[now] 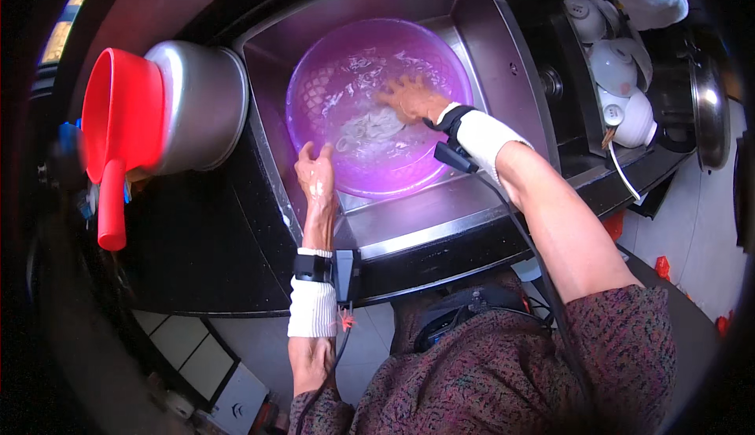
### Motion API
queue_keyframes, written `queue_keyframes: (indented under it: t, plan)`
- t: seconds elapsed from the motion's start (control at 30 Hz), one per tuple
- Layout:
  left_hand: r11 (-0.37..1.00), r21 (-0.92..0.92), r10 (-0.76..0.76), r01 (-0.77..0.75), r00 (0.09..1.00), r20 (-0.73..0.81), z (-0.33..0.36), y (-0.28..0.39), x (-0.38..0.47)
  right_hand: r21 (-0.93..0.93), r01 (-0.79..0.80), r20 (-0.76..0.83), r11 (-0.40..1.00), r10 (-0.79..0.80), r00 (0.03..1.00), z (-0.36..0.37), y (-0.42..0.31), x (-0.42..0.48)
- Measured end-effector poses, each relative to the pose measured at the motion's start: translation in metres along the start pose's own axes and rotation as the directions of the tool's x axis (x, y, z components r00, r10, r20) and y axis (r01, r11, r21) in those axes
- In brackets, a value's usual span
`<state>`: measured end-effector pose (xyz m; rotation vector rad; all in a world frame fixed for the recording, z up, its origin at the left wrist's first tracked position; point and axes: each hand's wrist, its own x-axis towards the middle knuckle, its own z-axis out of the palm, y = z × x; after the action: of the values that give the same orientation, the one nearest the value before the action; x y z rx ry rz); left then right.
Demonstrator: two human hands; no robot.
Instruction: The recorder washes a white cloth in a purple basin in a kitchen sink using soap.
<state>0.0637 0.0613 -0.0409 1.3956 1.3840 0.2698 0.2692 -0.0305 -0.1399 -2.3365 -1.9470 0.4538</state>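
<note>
A purple translucent plastic basin of water stands in the stainless steel sink. My left hand, wet, is at the basin's near-left rim, its thumb and fingers bent around it. My right hand is in the basin, under or at the surface of the water, with its fingers spread and nothing seen in them. The water is rippled. Beside my right fingers shows a pale patch; whether it is a sunken thing or stirred water is unclear.
Left of the sink, a red plastic dipper rests against an aluminium pot on the black countertop. To the right, several white bowls sit in a dark rack near a metal lid. A cable trails from my right wrist.
</note>
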Motion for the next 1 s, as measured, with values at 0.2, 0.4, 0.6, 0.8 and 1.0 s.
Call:
queue_keyframes:
  t: [0.2, 0.4, 0.6, 0.8, 1.0]
  plan:
    - [0.867, 0.482, 0.278, -0.126, 0.926, -0.257, -0.002, -0.039, -0.006, -0.069, 0.426, 0.211, 0.902, -0.404, 0.89, 0.034, -0.023, -0.018]
    - [0.893, -0.284, -0.337, 0.348, 0.937, 0.088, -0.016, -0.031, -0.002, 0.695, 0.452, -0.067, 0.559, -0.575, 0.815, -0.025, -0.097, -0.039]
    - [0.738, -0.464, -0.372, 0.49, 0.869, 0.326, -0.015, -0.026, -0.023, 0.453, 0.636, -0.386, 0.625, -0.505, 0.772, -0.022, -0.123, 0.001]
    - [0.797, -0.407, -0.305, 0.446, 0.879, 0.367, -0.022, -0.042, 0.0, -0.132, 0.54, -0.391, 0.831, -0.545, 0.742, -0.038, -0.13, 0.063]
    - [0.887, -0.238, -0.343, 0.397, 0.909, 0.237, 0.002, -0.034, 0.003, -0.291, 0.153, -0.387, 0.944, -0.262, 0.884, -0.054, -0.081, 0.122]
